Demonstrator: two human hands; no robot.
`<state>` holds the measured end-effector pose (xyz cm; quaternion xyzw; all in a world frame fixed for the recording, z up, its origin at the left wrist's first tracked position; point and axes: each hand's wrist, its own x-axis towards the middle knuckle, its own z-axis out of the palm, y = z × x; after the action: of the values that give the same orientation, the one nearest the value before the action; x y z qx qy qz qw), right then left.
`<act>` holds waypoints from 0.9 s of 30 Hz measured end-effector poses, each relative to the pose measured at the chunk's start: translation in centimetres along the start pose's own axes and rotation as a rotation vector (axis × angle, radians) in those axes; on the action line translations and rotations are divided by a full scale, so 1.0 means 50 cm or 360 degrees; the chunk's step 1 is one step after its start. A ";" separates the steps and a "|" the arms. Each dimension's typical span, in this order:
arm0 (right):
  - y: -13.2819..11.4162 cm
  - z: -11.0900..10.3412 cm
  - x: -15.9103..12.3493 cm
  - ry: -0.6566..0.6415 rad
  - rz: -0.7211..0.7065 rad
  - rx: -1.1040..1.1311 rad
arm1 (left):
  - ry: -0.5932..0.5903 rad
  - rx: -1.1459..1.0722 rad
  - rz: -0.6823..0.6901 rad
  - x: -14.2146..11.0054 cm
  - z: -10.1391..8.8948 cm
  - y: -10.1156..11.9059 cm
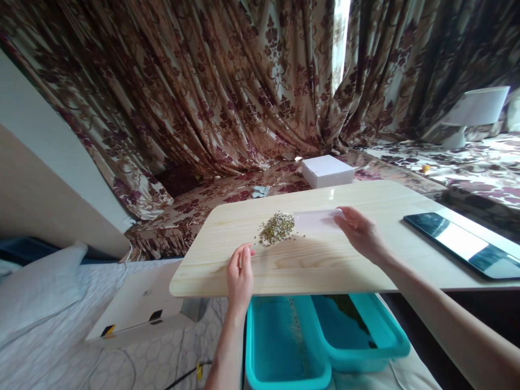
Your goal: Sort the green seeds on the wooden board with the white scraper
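Note:
A small heap of mixed greenish and pale grains [277, 226] lies on a light wooden board [325, 265]. Just right of the heap lies a white card [314, 220], and my right hand [361, 234] grips its right end with fingers closed on it. My left hand [240, 274] rests on the board's near edge, below and left of the heap, with fingertips pinched together; whether a grain sits in them is too small to tell. Under the board's front edge stand two teal plastic bins [284, 346], one with a thin streak of grains in it.
A dark tablet [463, 244] lies on the board's right part. A white box [328, 170] sits behind the board on patterned cloth. Flowered curtains hang at the back. A white flat device [138, 303] and a pillow [36, 287] lie on the bed at left.

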<state>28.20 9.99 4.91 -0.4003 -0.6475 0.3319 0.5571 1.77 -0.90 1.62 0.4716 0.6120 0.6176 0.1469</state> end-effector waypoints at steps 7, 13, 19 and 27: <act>0.022 0.011 0.031 -0.0065 0.0025 0.0108 | -0.0012 0.0007 0.0011 0.000 0.000 0.000; 0.005 -0.002 0.026 -0.0071 0.0113 0.0095 | -0.0018 0.0004 0.0006 -0.001 0.000 -0.002; -0.003 0.024 0.040 -0.0079 0.0075 0.0080 | -0.0019 0.0005 -0.0007 0.000 0.001 -0.002; -0.013 0.016 0.044 -0.0092 0.0147 0.0028 | -0.0021 0.0006 -0.0002 0.000 0.001 -0.003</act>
<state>27.21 11.67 6.35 -0.4150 -0.6413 0.3746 0.5256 1.73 -0.82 1.47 0.4756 0.6126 0.6132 0.1502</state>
